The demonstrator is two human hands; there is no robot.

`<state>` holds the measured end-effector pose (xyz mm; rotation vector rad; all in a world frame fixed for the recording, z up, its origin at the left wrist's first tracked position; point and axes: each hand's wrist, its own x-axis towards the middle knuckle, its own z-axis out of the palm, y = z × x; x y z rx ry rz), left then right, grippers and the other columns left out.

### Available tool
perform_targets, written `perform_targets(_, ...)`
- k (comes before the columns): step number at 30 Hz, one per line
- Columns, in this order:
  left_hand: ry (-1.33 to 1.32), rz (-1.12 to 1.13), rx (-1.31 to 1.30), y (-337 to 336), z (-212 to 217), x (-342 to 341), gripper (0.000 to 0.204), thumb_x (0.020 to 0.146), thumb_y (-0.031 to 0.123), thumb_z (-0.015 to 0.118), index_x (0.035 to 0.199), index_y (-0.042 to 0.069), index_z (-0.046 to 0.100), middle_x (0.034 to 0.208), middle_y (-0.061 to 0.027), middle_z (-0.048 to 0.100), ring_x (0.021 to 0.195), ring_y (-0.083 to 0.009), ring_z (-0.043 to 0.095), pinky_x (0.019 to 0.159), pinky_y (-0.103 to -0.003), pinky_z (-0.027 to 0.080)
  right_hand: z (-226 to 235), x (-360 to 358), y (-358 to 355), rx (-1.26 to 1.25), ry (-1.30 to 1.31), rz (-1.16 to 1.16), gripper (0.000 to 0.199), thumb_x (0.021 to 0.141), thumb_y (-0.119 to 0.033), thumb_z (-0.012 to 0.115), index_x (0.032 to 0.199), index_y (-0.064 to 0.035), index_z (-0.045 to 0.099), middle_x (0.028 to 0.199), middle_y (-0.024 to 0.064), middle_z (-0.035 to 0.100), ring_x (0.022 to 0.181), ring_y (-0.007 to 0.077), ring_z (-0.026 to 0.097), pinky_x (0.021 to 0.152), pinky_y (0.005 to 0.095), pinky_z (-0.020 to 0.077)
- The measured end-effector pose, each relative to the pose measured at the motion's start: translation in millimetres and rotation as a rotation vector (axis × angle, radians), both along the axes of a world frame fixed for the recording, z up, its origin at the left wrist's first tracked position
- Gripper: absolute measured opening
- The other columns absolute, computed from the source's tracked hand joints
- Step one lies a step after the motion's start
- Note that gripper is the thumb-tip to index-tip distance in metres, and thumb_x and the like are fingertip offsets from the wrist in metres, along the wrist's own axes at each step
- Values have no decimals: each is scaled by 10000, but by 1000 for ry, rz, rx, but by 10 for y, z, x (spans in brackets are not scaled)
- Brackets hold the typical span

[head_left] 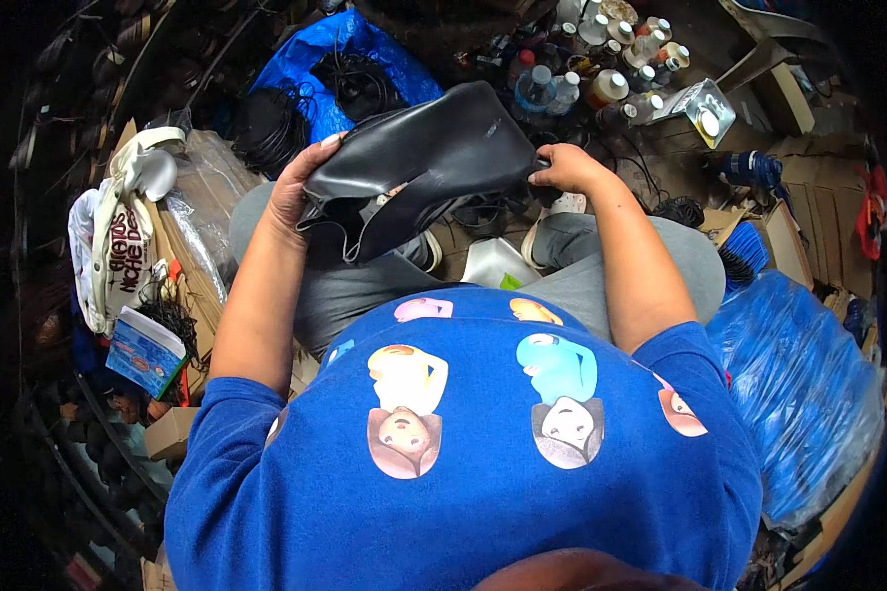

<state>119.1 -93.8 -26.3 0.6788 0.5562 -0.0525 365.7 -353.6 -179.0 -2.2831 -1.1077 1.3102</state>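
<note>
Above my lap I hold up a shiny black leather piece [434, 143], broad and folded, with a wavy open edge at its lower left. My left hand [304, 182] grips its left end, thumb on top and the other fingers hidden underneath. At the far right end my right hand [570, 169] pinches the edge between thumb and fingers. The frame does not show what the piece belongs to. Beneath it, between my knees, a white tray-like object [498, 262] with a bit of green lies on the floor.
Ahead lie a blue plastic bag [399, 69] and bundles of black cord [271, 128]. Several bottles [609, 87] stand at the far right. A cream cloth bag [128, 236] is on the left, a blue plastic-wrapped bundle [798, 384] on the right.
</note>
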Motion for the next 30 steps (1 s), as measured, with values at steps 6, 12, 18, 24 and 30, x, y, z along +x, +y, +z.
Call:
perform_targets(6,-91,-174,-8,-109,90,501,416,858,206,435,1221,4,465,1109,-162,600,1005,-261,599,909,-401,459,803,-3,291,878,-181,-273,645,672,-374,754,1214,-95,541,1240,167,484,1180,305,447,989,399,361)
perform_targets(12,87,-432,186,-343,-153,1260,177,895,191,472,926,60,587,854,-51,621,708,-136,592,649,-296,494,1441,-502,437,989,-405,92,841,545,-240,802,1307,-186,452,1252,106,492,1176,323,425,1006,407,356)
perform_targets(18,-4,-594,203,-31,-239,1435,318,885,127,450,1159,-17,525,1026,-154,633,900,-271,634,745,-397,512,1320,-259,188,601,-575,101,668,524,-226,808,1148,-141,584,1090,78,551,1027,324,463,923,406,424)
perform_targets(24,414,-171,708,834,-1085,1013,237,864,249,530,1043,103,582,911,-29,620,766,-150,601,671,-292,477,1128,83,-28,381,-722,38,422,576,-338,782,821,-25,642,904,58,600,942,264,496,760,350,427)
perform_targets(30,631,-604,1167,711,-1763,1025,327,789,270,580,1065,94,602,921,-67,653,847,-213,623,695,-347,475,1117,429,-119,384,216,-587,321,758,-224,708,955,11,616,774,16,631,659,68,551,599,199,423)
